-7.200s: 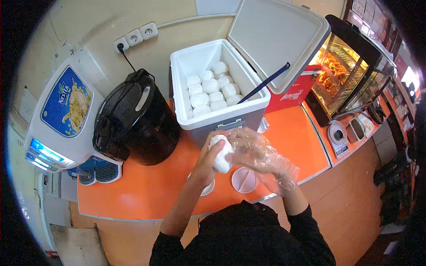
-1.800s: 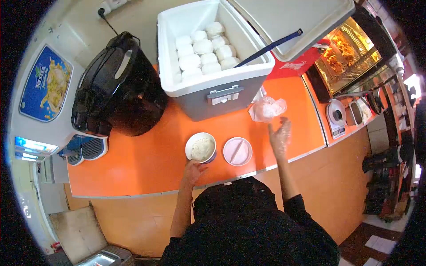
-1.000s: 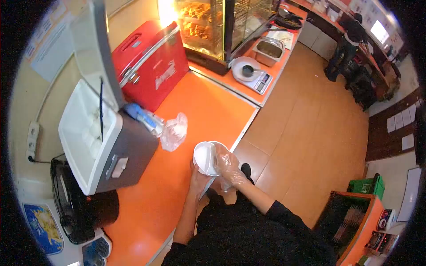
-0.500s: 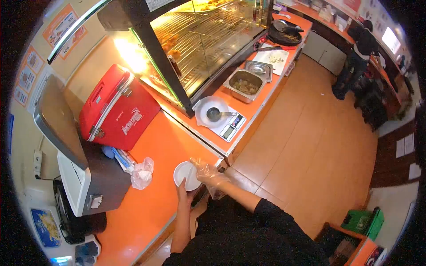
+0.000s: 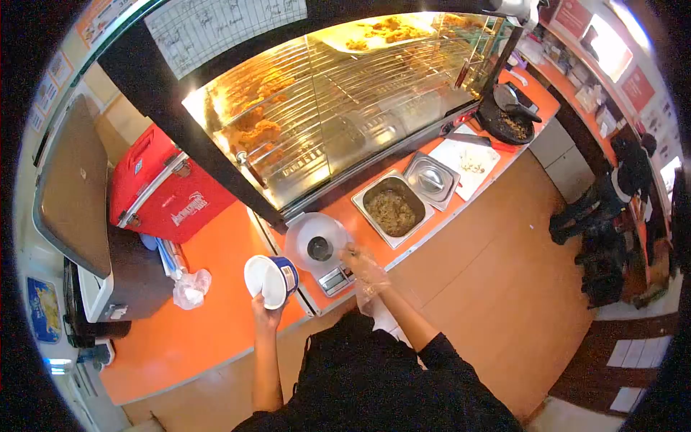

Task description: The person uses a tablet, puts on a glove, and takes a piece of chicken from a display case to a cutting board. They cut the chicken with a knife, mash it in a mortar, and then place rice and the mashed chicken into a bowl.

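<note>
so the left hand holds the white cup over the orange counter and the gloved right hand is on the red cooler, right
Not quite. The head view shows the gloved right hand at the scale, not on the red cooler, which stands apart to the left. The left hand does hold the white cup over the orange counter.

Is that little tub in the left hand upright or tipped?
Tipped: the left hand holds the tub slanted, its white top facing left, blue wall showing on the right.

A scale (image 5: 317, 249) sits at the counter's (image 5: 216, 248) front edge. A food tray (image 5: 392, 211) is to its right, a warmer (image 5: 324, 115) behind both, and a cooler (image 5: 165, 194) far left.
</note>
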The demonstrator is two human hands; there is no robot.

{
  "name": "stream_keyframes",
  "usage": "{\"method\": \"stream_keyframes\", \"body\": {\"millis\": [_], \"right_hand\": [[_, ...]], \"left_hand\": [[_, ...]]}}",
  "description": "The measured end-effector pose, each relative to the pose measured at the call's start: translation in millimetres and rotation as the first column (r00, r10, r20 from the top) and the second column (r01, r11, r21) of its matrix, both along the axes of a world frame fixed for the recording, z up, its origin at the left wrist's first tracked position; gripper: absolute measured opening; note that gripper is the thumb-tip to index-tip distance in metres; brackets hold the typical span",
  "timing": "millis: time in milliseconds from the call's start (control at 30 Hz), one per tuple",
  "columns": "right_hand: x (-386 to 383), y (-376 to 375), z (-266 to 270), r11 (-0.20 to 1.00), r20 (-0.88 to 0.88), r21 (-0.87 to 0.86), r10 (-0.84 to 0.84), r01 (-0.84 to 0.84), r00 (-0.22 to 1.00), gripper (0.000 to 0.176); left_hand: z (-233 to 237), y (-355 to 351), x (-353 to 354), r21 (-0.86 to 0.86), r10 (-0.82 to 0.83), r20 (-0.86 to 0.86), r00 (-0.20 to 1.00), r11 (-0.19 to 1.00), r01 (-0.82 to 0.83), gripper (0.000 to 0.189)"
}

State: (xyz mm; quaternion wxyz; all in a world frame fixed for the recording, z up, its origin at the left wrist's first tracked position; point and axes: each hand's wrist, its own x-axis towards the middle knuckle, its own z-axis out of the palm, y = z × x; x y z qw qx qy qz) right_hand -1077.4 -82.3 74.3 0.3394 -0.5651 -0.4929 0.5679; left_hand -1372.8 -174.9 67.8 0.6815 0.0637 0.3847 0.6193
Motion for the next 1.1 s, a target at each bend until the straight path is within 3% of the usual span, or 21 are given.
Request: {"method": "stream_keyframes", "body": {"millis": [33, 67, 100, 133, 167, 233, 267, 333, 367, 433, 467, 500, 567, 633, 700, 767, 833, 900, 1000, 1100], "right_hand": [[9.9, -0.7, -14.7, 1.000, -0.003, -0.010, 0.021, -0.021, 1.000, 0.044], [19.4, -0.1, -3.0, 0.998, -0.113, -0.036, -0.059, 0.055, 0.992, 0.040], [28.8, 2.3, 18.0, 0.989, -0.219, -0.066, -0.140, 0.129, 0.965, 0.036], [39.1, 2.5, 73.1, 0.962, -0.171, -0.063, -0.273, 0.266, 0.947, 0.031], [57.8, 12.3, 93.1, 0.967, -0.171, -0.065, -0.255, 0.247, 0.952, 0.031], [105.6, 36.1, 112.0, 0.972, -0.020, 0.206, -0.113, 0.114, 0.993, 0.021], [126.1, 47.6, 113.1, 0.976, -0.013, 0.198, -0.089, 0.090, 0.996, 0.021], [157.7, 68.5, 114.0, 0.930, 0.275, 0.357, -0.020, -0.083, 0.961, 0.016], [164.3, 78.9, 105.3, 0.930, 0.276, 0.351, 0.011, -0.111, 0.961, 0.016], [172.6, 101.1, 76.5, 0.631, 0.553, 0.649, -0.008, -0.425, 0.833, 0.012], [177.7, 105.6, 70.4, 0.530, 0.535, 0.681, 0.113, -0.506, 0.838, 0.011], [181.1, 106.1, 62.8, 0.516, 0.534, 0.682, 0.132, -0.518, 0.835, 0.011], [184.6, 100.3, 57.2, 0.349, 0.486, 0.711, 0.383, -0.610, 0.786, 0.010], [188.1, 102.2, 59.4, 0.325, 0.452, 0.736, 0.418, -0.594, 0.788, 0.008], [188.4, 109.4, 67.7, 0.462, 0.396, 0.710, 0.361, -0.531, 0.844, 0.009], [190.4, 118.6, 64.2, 0.419, 0.403, 0.736, 0.361, -0.532, 0.841, 0.008], [188.5, 125.8, 43.6, 0.244, 0.363, 0.830, 0.449, -0.503, 0.817, 0.007], [187.0, 118.0, 47.8, 0.282, 0.358, 0.759, 0.573, -0.587, 0.738, 0.007], [192.9, 110.3, 51.3, 0.417, 0.333, 0.730, 0.474, -0.541, 0.815, 0.004], [190.9, 107.4, 48.6, 0.366, 0.472, 0.650, 0.493, -0.666, 0.731, 0.007]], "left_hand": [[-4.0, -4.6, 4.4, -0.010, 0.021, -0.003, 1.000, 1.000, -0.021, 0.060], [12.8, -0.2, 14.8, -0.013, 0.030, -0.054, 0.998, 0.999, -0.031, 0.060], [25.1, 5.8, 24.4, -0.009, 0.038, -0.105, 0.994, 0.999, -0.040, 0.060], [28.0, 7.6, 32.3, 0.033, 0.073, -0.131, 0.989, 0.997, -0.069, 0.059], [32.1, 8.5, 40.8, 0.031, 0.091, -0.130, 0.987, 0.996, -0.088, 0.059], [43.0, 12.0, 60.1, -0.137, 0.071, -0.194, 0.978, 0.986, -0.099, 0.057], [52.9, 13.4, 74.6, -0.147, 0.093, -0.190, 0.977, 0.982, -0.122, 0.057], [72.1, 20.7, 111.9, -0.272, -0.155, -0.257, 0.954, 0.959, 0.082, 0.053], [72.3, 26.3, 130.7, -0.285, -0.213, -0.198, 0.957, 0.946, 0.152, 0.050], [60.9, 34.7, 168.8, -0.342, -0.335, -0.201, 0.920, 0.904, 0.255, 0.049], [52.2, 35.9, 186.6, -0.344, -0.311, -0.201, 0.929, 0.910, 0.230, 0.049], [45.2, 39.2, 203.9, -0.292, -0.310, -0.175, 0.934, 0.923, 0.252, 0.050], [43.4, 43.1, 229.7, -0.233, -0.291, -0.151, 0.945, 0.939, 0.252, 0.050], [48.6, 43.4, 251.0, -0.287, -0.208, -0.091, 0.974, 0.942, 0.174, 0.050], [44.0, 42.7, 265.3, -0.364, -0.156, -0.054, 0.986, 0.923, 0.126, 0.049], [32.1, 37.2, 277.6, -0.291, -0.121, -0.034, 0.992, 0.951, 0.105, 0.050], [39.5, 34.8, 290.5, -0.285, -0.065, -0.065, 0.996, 0.957, 0.044, 0.049], [35.9, 30.4, 302.3, -0.247, 0.094, -0.029, 0.995, 0.964, -0.098, 0.047], [16.6, 23.7, 306.6, -0.179, 0.118, 0.075, 0.990, 0.978, -0.103, 0.045], [6.6, 21.4, 307.5, -0.067, 0.103, 0.212, 0.972, 0.994, -0.091, 0.046]]}}
